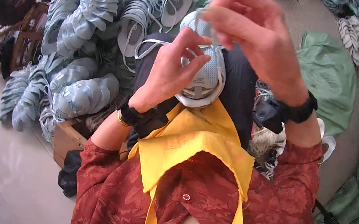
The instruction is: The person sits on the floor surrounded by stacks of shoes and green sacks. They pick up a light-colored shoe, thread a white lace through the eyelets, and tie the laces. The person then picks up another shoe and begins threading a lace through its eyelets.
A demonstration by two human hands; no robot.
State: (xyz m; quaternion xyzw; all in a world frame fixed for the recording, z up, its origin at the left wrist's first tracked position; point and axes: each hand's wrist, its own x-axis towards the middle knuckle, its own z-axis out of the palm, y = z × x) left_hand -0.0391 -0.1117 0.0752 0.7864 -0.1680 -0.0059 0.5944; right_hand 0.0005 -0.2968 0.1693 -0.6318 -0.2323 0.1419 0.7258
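Note:
A light blue mesh shoe upper (207,71) with a pale rim lies over my lap, its heel end toward me. A white shoelace (145,48) loops out to the left of it and runs behind my left hand (175,66). That hand is closed against the upper's left side, fingers curled, and I cannot make out what is in them. Above the upper's right side, my right hand (255,39) is raised and slightly blurred. Its thumb and fingers pinch a pale stretch of lace near the eyelets.
Stacked blue-grey shoe uppers (92,7) are heaped at left, partly over a wooden box (68,141). More uppers (173,4) lie ahead. A green sack (324,81) rests at right, near a bundle of pale laces (262,142). A yellow apron (195,157) covers my front.

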